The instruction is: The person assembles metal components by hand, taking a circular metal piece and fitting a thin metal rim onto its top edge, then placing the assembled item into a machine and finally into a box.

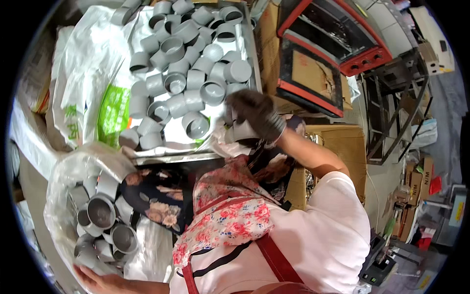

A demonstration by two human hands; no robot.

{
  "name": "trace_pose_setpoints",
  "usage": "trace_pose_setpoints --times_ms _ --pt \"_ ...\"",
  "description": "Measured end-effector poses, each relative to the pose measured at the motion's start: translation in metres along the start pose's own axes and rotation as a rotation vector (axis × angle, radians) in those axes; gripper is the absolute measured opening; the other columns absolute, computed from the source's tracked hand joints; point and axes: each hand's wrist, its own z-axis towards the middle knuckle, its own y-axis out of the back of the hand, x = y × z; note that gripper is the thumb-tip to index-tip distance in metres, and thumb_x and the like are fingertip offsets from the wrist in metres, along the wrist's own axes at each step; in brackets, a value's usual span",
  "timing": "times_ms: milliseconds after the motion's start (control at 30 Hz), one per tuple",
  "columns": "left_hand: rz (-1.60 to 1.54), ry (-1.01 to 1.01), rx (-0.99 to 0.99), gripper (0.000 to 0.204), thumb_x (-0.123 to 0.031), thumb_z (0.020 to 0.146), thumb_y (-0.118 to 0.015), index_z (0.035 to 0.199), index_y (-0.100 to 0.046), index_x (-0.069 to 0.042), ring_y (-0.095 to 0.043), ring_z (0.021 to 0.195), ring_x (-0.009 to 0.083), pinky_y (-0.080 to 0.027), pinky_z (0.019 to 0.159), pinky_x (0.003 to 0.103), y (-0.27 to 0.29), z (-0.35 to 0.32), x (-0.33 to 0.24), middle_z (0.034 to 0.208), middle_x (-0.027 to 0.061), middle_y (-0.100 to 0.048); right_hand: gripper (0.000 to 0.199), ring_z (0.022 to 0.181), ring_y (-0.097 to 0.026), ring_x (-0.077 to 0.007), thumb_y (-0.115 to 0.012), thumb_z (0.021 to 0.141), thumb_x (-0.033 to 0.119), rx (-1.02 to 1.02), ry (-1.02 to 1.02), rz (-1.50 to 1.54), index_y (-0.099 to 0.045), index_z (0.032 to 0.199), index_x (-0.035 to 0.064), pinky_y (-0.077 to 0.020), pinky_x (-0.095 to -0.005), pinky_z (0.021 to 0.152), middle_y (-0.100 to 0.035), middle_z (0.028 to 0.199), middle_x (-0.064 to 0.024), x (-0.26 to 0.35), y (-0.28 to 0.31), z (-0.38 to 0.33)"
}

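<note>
Gloved right hand (255, 113), fingers closed on a grey cap (243, 131) at the pile's (188, 59) 5 o'clock edge, could topple neighbours; left hand (100, 281) grips the bag (63, 176), which may spill.

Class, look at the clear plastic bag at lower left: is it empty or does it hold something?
Not empty. Through the clear plastic bag several grey pipe caps show, piled together, some with open ends up. The left hand grips its bottom.

I see grey plastic caps (188, 73) on a white sack with green print (112, 110), a dark glove on my right hand (254, 115), a pink-and-red floral apron (225, 215), and a red-framed oven (333, 44).
</note>
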Motion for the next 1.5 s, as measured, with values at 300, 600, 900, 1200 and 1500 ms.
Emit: trace_pose_setpoints --times_ms 300,600,900,1200,1500 --pt "-0.088 0.369 0.810 0.046 -0.021 0.083 -0.056 0.117 -0.045 0.006 -0.046 0.107 0.0190 -0.035 0.090 0.028 -0.301 0.057 0.179 0.117 0.0146 -0.049 0.028 0.090 -0.058 -0.0282 -0.057 0.076 0.029 -0.869 0.392 -1.151 -0.062 0.096 0.0102 -0.0440 -0.0344 0.080 -0.061 0.096 -0.0126 0.017 0.285 0.142" --pt "0.277 0.416 1.172 0.069 -0.056 0.083 -0.037 0.127 -0.039 -0.003 -0.045 0.109 0.0308 -0.036 0.087 0.037 -0.356 0.072 0.384 0.122 0.0180 -0.046 0.054 0.110 -0.046 -0.0346 -0.050 0.075 0.053 -0.485 -0.293 -1.503 -0.058 0.109 0.0117 -0.0360 -0.0373 0.091 -0.052 0.113 -0.0199 0.051 0.348 0.264" --pt "-0.094 -1.164 1.055 0.011 -0.020 0.082 -0.051 0.076 -0.057 -0.014 -0.048 0.050 0.0203 -0.041 0.047 0.033 -0.444 -0.027 0.461 0.059 0.0057 -0.048 0.038 0.103 -0.053 -0.0299 -0.041 0.082 0.034 -0.516 -0.434 -1.448 -0.059 0.106 0.0110 -0.0396 -0.0410 0.083 -0.057 0.109 -0.0126 0.030 0.493 0.270" --pt "0.917 0.024 1.719 0.037 -0.032 0.064 -0.054 0.095 -0.064 -0.013 -0.057 0.096 0.0280 -0.041 0.084 0.041 -0.419 0.014 0.283 0.101 0.0121 -0.061 0.026 0.063 -0.054 -0.0173 -0.054 0.081 0.024 -0.679 0.052 -0.719 -0.057 0.090 0.0002 -0.0431 -0.0294 0.057 -0.058 0.079 -0.0098 0.064 0.330 0.148" --pt "-0.049 0.128 1.468 0.016 -0.019 0.082 -0.059 0.077 -0.060 -0.004 -0.043 0.058 0.0058 -0.037 0.054 0.023 -0.318 -0.022 0.034 0.065 -0.0046 -0.050 0.021 0.063 -0.053 -0.0106 -0.056 0.084 0.016 -0.200 0.199 -0.517 -0.058 0.097 0.0004 -0.0438 -0.0237 0.056 -0.056 0.070 -0.0023 0.035 0.060 0.016"
